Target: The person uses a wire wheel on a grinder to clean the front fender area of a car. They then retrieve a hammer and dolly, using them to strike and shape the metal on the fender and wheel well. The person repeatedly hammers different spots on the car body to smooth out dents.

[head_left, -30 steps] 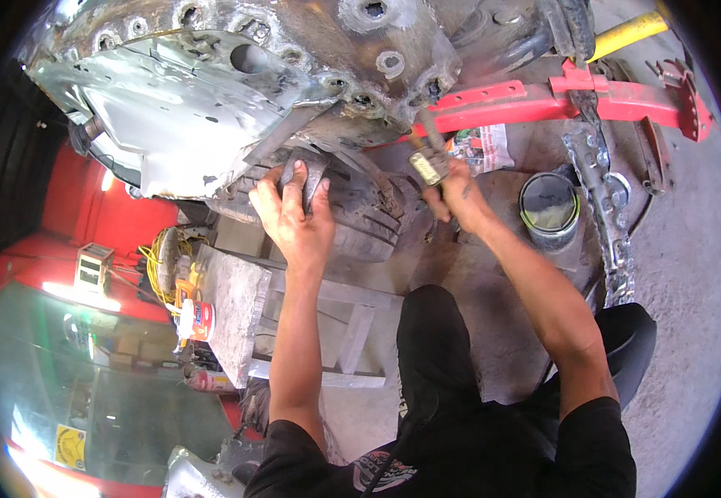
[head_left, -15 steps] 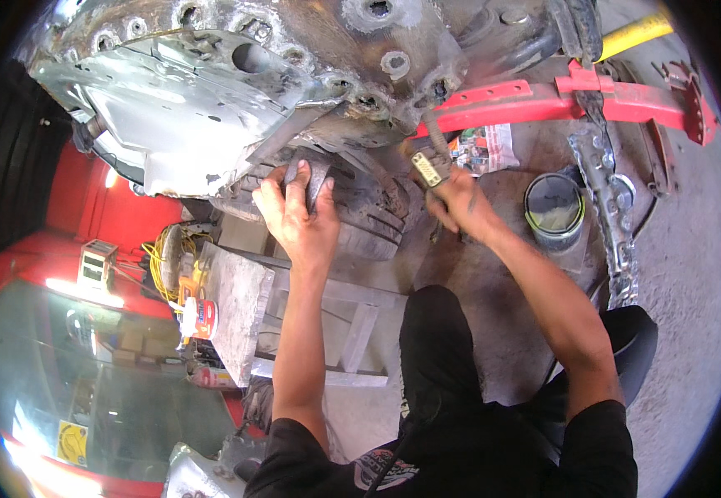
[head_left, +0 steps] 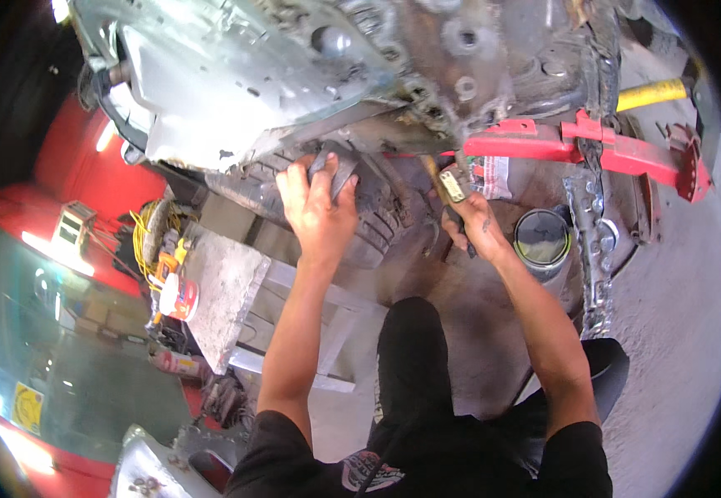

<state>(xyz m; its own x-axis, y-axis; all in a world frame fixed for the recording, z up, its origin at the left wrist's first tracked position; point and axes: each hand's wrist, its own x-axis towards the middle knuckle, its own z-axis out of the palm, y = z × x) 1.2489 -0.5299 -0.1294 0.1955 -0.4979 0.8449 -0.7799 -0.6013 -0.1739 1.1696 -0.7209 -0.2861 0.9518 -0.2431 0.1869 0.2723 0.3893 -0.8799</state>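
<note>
1. Fingers [head_left: 321,187] of the left hand [head_left: 317,214] hold a dark grey block [head_left: 343,172], which shows between the index finger and the thumb.
2. The block lies near the lower edge of the bare metal bodywork [head_left: 211,108] and above a tyre [head_left: 364,249]; whether it touches either cannot be told.
3. The right hand [head_left: 478,222] has its fingers wrapped around a hand tool [head_left: 452,187] with a brass-coloured, slotted rectangular part; the tool's exact kind cannot be told.
4. The tool stands tilted below the bodywork's lower corner, to the right of the block and well apart from it.
5. To the right of this hand, a round container [head_left: 548,267] with grey contents stands on the floor [head_left: 667,332], with a perforated metal strip [head_left: 590,257] just beside it.
6. A red beam [head_left: 535,143] extends beyond them; a printed packet [head_left: 496,173] lies near it.
7. At left, a pale bench [head_left: 229,278] carries a white-and-red tub [head_left: 179,297] near its edge.
</note>
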